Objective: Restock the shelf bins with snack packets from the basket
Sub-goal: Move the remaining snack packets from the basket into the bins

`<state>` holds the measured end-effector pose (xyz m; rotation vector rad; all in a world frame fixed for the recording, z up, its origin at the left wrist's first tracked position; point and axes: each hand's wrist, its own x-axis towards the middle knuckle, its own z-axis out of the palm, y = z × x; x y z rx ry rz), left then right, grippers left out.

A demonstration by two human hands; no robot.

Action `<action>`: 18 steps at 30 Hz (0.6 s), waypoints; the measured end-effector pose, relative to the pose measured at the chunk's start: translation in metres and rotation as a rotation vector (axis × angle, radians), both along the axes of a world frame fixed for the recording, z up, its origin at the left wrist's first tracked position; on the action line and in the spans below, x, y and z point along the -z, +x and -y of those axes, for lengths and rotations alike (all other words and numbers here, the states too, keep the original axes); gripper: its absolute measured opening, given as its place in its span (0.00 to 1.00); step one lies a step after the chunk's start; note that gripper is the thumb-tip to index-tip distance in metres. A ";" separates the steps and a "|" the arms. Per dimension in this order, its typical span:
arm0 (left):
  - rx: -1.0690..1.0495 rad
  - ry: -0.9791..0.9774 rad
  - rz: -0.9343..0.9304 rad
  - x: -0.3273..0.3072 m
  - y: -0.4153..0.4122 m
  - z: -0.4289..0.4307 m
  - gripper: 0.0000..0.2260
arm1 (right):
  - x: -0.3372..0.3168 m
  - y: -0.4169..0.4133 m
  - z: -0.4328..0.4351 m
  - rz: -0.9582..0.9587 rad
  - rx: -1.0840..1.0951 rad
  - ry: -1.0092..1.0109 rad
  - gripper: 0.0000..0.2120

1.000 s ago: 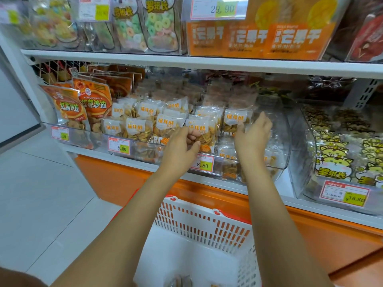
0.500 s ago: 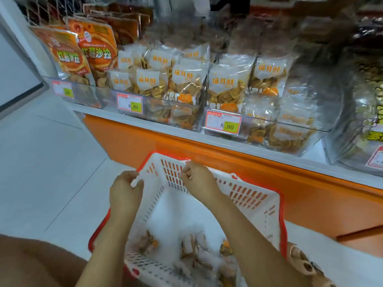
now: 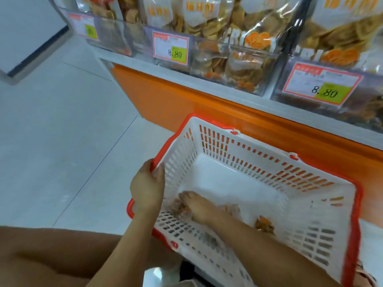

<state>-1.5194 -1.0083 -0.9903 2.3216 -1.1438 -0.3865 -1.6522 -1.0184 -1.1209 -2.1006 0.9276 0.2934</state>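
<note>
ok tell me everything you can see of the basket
The basket is white plastic with slotted walls, a solid bottom and a red rim. It sits low in front of the shelf's orange base, open side up. The left hand grips its left rim. The right hand reaches inside, down among a few snack packets at the near end. Most of the bottom is bare.

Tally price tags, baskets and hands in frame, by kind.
price tags: 3 (left price tag, middle price tag, right price tag)
basket: 1
hands: 2 (left hand gripping the rim, right hand inside)
total: 6
</note>
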 end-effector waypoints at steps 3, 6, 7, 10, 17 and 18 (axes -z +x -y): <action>-0.027 0.011 -0.024 0.001 0.001 0.003 0.14 | 0.017 0.013 -0.002 0.003 -0.039 -0.023 0.34; -0.033 0.026 -0.029 0.002 0.003 0.001 0.14 | 0.033 0.026 -0.007 -0.006 -0.093 -0.090 0.32; -0.030 0.026 -0.027 0.003 0.003 0.000 0.14 | 0.036 0.028 -0.008 -0.007 -0.093 -0.105 0.31; -0.025 0.027 -0.003 0.005 0.005 0.000 0.14 | 0.045 0.028 -0.007 -0.007 -0.103 -0.148 0.27; -0.044 0.037 -0.011 0.012 0.009 0.003 0.15 | 0.045 0.018 -0.003 0.052 -0.072 -0.044 0.23; -0.048 0.039 -0.012 0.012 0.009 0.004 0.15 | 0.041 0.014 -0.002 0.073 0.006 0.008 0.21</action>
